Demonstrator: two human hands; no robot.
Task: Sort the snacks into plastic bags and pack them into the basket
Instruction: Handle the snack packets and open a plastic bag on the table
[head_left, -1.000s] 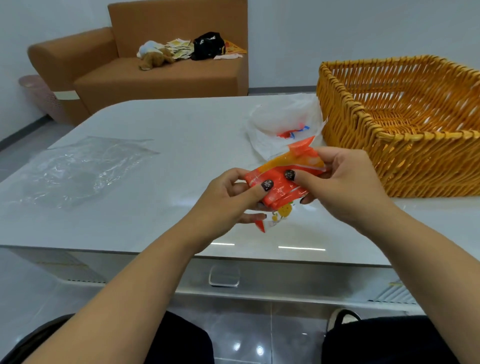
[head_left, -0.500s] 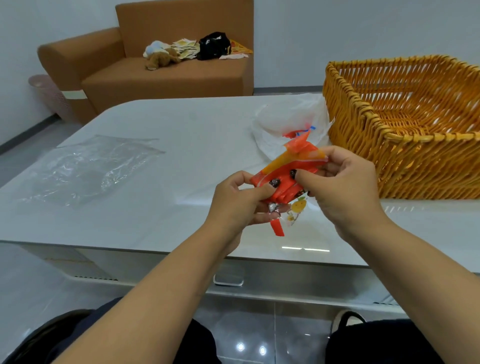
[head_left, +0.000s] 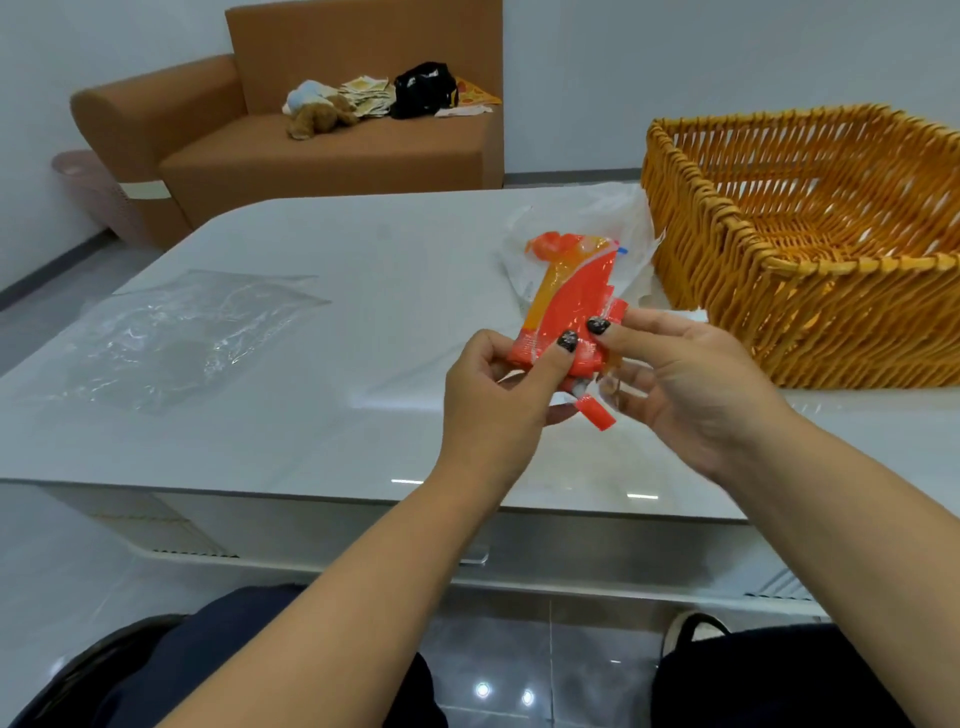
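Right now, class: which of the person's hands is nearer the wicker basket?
Right. The right hand is just beside the basket; the left hand is farther off, beyond the snack packet.

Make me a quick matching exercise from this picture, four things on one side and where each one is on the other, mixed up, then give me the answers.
Things:
1. snack packet
2. wicker basket
3. clear plastic bag
4. plush toy

Places:
A. on the brown sofa
B. flat on the table's left side
C. held in both hands
D. on the table's right side

Pairs: 1-C, 2-D, 3-B, 4-A
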